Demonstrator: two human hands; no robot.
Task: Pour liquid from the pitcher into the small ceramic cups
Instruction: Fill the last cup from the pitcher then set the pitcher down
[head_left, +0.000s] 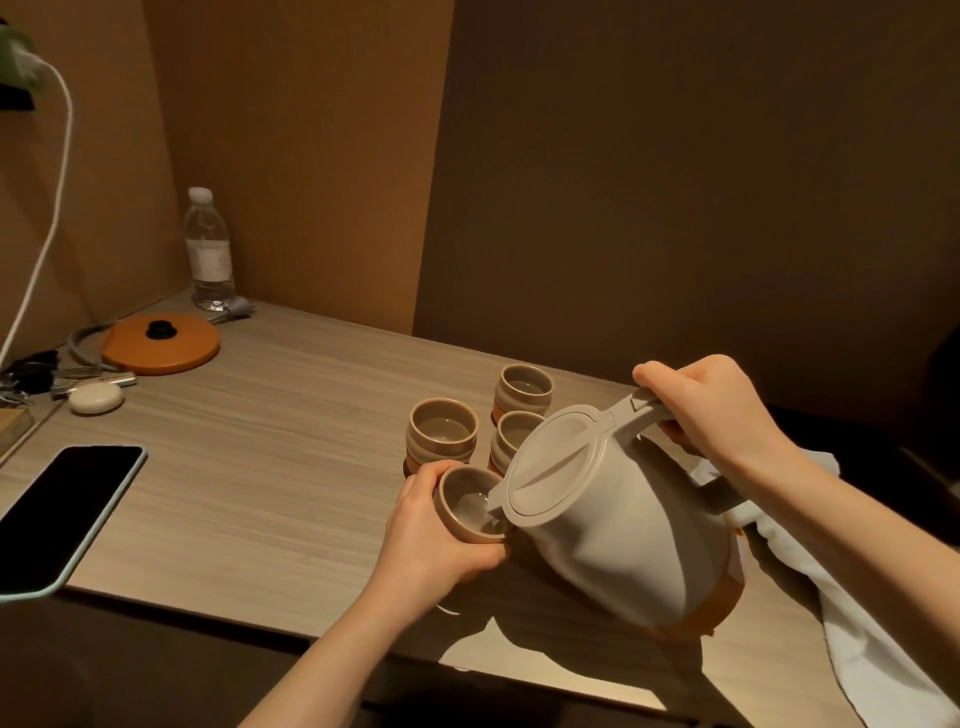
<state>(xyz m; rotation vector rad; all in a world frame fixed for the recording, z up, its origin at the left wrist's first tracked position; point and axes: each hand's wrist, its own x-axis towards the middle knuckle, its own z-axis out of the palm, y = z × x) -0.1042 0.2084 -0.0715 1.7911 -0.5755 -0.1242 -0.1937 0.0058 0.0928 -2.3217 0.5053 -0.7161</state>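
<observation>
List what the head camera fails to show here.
- Level in the pitcher: its walls and shut lid are opaque.
- Near cup of the three standing: partly behind the lid.
- Held cup: its outside is wrapped by the left hand.
- Pitcher handle: mostly covered by the right hand.
- Phone: cut by the left edge.
- Bottle label: too small to read.
</observation>
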